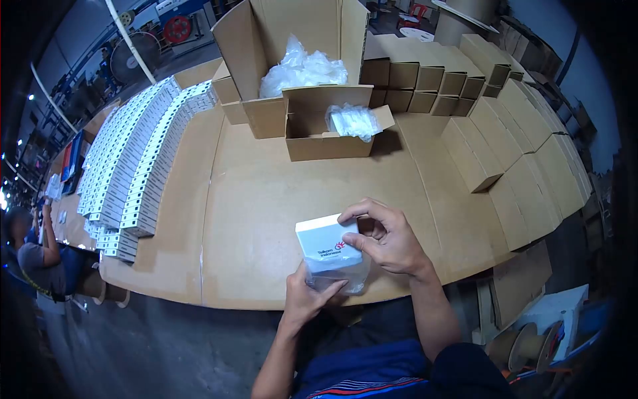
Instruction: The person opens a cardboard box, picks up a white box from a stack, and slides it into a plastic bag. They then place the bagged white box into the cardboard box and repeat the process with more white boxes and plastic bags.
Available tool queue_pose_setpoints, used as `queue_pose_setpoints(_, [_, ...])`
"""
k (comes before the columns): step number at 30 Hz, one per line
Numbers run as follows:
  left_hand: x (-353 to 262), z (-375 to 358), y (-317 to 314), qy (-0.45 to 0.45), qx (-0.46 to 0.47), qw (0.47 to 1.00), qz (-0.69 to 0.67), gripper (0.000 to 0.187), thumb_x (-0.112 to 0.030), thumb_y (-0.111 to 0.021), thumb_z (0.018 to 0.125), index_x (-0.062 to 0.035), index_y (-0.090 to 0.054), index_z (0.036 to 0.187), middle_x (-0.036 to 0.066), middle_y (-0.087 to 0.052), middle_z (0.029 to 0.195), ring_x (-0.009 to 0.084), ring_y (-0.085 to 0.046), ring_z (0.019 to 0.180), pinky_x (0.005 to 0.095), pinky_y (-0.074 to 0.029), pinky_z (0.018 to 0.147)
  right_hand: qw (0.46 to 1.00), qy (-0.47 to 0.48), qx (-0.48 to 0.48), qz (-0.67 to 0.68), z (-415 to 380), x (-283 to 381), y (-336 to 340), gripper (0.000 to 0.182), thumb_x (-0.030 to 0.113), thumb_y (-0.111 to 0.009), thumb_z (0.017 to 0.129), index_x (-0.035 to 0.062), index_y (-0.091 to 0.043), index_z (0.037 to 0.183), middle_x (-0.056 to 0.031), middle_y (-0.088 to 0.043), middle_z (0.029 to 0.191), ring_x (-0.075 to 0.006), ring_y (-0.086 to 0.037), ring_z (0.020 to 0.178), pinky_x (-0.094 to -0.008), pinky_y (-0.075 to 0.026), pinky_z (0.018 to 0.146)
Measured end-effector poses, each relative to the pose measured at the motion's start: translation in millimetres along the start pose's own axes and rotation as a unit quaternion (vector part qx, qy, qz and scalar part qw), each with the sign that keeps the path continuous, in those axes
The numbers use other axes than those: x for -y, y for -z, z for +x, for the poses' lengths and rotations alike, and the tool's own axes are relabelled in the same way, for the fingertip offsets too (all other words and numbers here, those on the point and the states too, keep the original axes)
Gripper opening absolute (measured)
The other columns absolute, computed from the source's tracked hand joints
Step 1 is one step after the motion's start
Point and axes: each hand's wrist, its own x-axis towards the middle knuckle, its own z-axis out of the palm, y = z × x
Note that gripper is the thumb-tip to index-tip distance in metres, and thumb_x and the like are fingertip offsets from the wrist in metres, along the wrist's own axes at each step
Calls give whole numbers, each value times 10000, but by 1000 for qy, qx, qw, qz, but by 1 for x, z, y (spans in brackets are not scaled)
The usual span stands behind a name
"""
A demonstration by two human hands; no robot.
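Bare forearms (435,312) reaching forward, right hand (385,238) pinching, left hand (309,292) lower, thumb extended

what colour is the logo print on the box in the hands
Red emblem beside dark lettering on the box; it shows best in the head view.

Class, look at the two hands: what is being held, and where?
The right hand pinches the white box at its upper right corner; the left hand grips the clear bag around its lower end.
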Motion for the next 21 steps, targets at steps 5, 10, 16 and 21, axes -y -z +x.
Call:
queue_pose_setpoints(5, [-5, 1, 0, 20, -5, 998, -63, 566, -103, -875, 801, 50, -596, 1269, 136, -730, 1124, 202, -701, 1042, 345, -561, 920, 998, -47, -42, 10, 0, -1, 0, 201, -9, -735, 900, -23, -665, 1088, -95, -692, 1018, -147, -684, 929, -291, -598, 868])
queue_pose_setpoints(10, [10, -5, -3, 39, -21, 973, -225, 390, -172, -659, 1012, 42, -562, 1324, 98, -670, 1212, 156, -626, 1117, 325, -498, 991, 992, -12, -96, -77, -4, -27, -2, 164, 62, -748, 918, -21, -670, 1036, -105, -715, 995, -148, -692, 955, -303, -587, 869])
queue_pose_setpoints(16, [20, -3, -15, 69, -111, 941, -311, 406, -270, -439, 1123, 38, -526, 1373, 91, -651, 1223, 149, -609, 1116, 327, -484, 1001, 980, -94, -128, 116, -21, -40, -18, 245, 75, -681, 982, -16, -594, 1191, -92, -673, 1094, -144, -672, 1003, -291, -530, 956])
queue_pose_setpoints(21, [30, -1, -12, 44, -148, 942, -297, 388, -270, -429, 1127, 34, -563, 1328, 83, -656, 1204, 134, -605, 1094, 316, -480, 986, 932, -189, -141, 274, -60, -76, -23, 235, 44, -675, 983, -28, -598, 1194, -89, -694, 1066, -132, -677, 953, -284, -570, 892])
